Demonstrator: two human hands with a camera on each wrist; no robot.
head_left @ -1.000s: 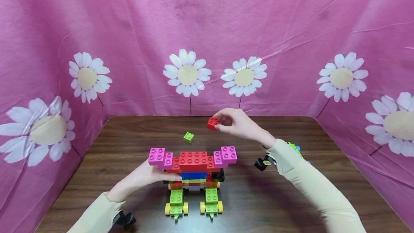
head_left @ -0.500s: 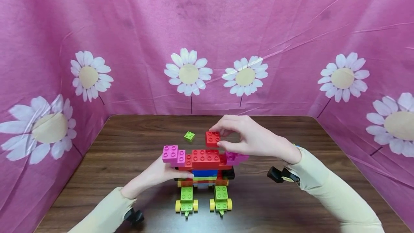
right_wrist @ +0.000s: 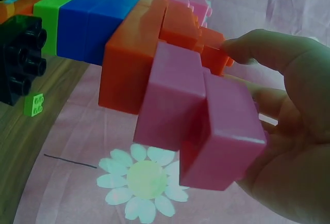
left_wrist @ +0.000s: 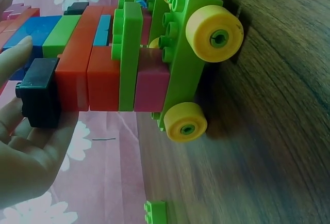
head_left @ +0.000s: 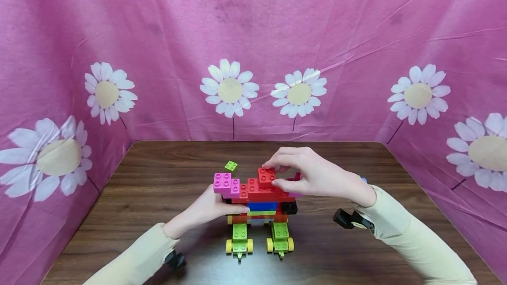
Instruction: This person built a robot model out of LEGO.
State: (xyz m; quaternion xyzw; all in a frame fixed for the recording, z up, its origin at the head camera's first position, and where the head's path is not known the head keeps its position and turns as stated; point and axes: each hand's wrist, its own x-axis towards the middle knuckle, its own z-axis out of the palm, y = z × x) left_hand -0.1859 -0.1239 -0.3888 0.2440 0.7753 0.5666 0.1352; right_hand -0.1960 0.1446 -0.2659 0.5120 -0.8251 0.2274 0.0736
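Observation:
A tall figure of toy building bricks [head_left: 262,207] stands upright on green bases [left_wrist: 181,43] with yellow wheels [left_wrist: 214,33]. My left hand [head_left: 207,206] grips its left side, the thumb in front by the blue brick [head_left: 262,207] and the fingers behind, around a black brick [left_wrist: 42,92]. Between thumb and fingers, my right hand [head_left: 314,173] pinches a red two-by-two brick [head_left: 266,177]. That brick sits on the long red top layer, right of centre; whether it is fully pressed down I cannot tell. A pink arm [head_left: 222,183] juts out left; the right pink arm [right_wrist: 178,97] is mostly hidden in the head view.
A loose lime-green brick [head_left: 231,166] lies behind the figure on the brown wooden table [head_left: 158,166]. Something blue, mostly hidden, shows behind the right sleeve [head_left: 396,214]. Pink cloth with daisies [head_left: 253,34] hangs around the table's back and sides.
My right hand has brought the red brick down and toward me onto the figure's top. The figure, held in my left hand, has shifted to the right.

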